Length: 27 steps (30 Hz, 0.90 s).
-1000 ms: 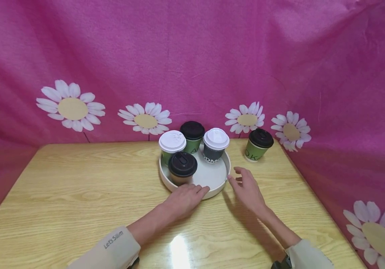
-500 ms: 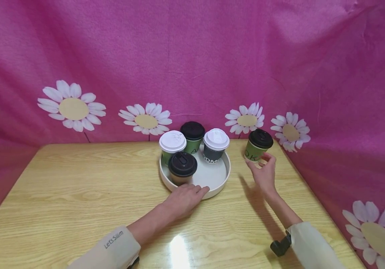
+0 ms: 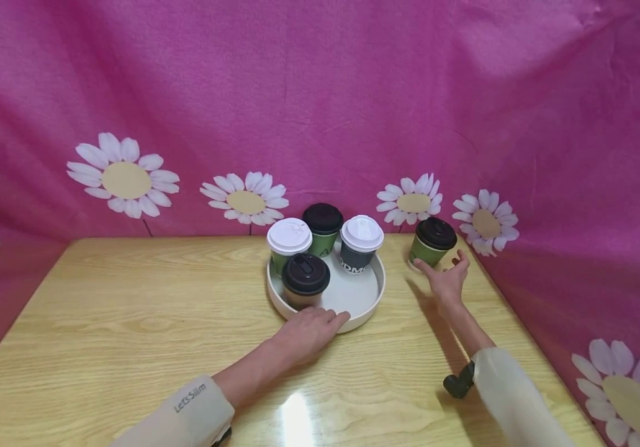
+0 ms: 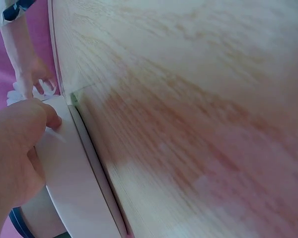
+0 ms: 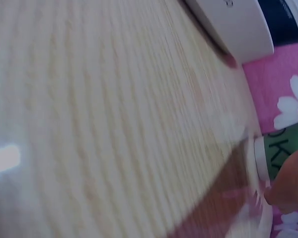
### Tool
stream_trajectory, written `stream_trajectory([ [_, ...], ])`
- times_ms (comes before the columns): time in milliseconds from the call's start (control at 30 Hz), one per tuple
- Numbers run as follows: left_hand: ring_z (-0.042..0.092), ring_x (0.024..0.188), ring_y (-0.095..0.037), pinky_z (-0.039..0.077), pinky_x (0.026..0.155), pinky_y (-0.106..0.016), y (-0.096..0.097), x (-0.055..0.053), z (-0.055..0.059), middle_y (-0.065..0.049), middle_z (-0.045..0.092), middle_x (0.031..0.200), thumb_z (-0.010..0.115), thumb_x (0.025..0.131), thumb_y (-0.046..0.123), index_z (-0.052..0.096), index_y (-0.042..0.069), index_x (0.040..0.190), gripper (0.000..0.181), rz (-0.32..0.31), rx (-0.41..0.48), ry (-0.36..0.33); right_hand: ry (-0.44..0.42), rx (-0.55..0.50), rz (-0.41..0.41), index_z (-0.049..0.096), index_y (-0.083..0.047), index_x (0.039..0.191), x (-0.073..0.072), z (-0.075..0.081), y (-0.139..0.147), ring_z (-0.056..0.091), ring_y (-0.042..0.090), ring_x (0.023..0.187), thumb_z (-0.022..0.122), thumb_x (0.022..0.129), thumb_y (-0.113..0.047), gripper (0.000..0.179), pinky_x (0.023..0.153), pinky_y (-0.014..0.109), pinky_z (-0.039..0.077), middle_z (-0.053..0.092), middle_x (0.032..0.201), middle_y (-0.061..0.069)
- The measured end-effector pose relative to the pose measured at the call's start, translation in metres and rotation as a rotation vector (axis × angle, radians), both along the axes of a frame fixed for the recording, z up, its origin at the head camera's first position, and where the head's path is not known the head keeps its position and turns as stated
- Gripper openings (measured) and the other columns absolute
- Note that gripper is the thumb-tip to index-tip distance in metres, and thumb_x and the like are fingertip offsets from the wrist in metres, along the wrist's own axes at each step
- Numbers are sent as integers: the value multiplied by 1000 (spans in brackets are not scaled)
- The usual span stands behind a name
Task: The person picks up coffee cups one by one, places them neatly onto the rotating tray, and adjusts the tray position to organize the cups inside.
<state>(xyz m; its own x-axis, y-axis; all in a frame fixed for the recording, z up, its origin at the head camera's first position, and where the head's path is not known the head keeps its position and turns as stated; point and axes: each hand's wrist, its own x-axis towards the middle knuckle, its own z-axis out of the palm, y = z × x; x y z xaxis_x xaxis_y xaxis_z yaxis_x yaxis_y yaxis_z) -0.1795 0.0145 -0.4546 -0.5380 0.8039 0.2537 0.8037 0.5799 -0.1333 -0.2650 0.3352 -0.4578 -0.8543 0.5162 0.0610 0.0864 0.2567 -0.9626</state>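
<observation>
My left hand point(image 3: 305, 332) grips the near rim of a round white tray point(image 3: 351, 295); the left wrist view has its fingers curled over the tray wall point(image 4: 72, 173). At the right, my right hand point(image 3: 447, 282) reaches to a green paper coffee cup point(image 3: 427, 256) with a black lid, upright on the table. Its thumb lies at the cup's lower left side and the other fingers are spread to the right of it. The right wrist view catches the cup's dark letters point(image 5: 278, 151) beside my fingers.
Several lidded paper cups stand on the tray: a brown one with a black lid point(image 3: 305, 273), a green one with a white lid point(image 3: 288, 236), a green one with a black lid point(image 3: 322, 218), and a dark one with a white lid point(image 3: 361, 233). A pink flowered cloth point(image 3: 320, 112) hangs behind the wooden table point(image 3: 157, 310).
My right hand has moved right, from beside the tray to the green cup, and its fingers have spread apart since half a second ago. The left hand has stayed on the tray rim.
</observation>
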Motion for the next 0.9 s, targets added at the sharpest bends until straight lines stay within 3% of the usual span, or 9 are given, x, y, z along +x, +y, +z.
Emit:
stream_trajectory([
  [167,63,84,-17,51,75,-31,0,0,1,-1,62,94,61,91,7,54,10,130,40,8,-5,8,43,-10,11,6,-14,157,-10,0,8,25,38,139,83,81,-23,108,115,43,26,16,153,21],
  [400,63,86,-16,51,75,-30,0,2,2,-1,63,96,60,92,7,54,10,132,40,14,-18,-5,25,9,36,2,-14,158,-17,-4,12,23,36,142,83,81,-21,112,117,42,24,14,156,21],
  [667,64,87,-17,52,77,-31,0,2,2,-2,64,97,61,92,7,54,10,133,42,7,-15,-14,95,0,33,10,-6,154,-22,-8,12,26,32,140,81,81,-13,102,117,39,24,20,154,20],
  [900,64,85,-17,51,75,-30,0,1,1,-2,63,95,61,91,7,54,10,132,42,5,-16,2,122,-29,61,20,-2,149,-24,-5,9,41,34,126,76,86,-8,84,106,40,37,31,149,18],
])
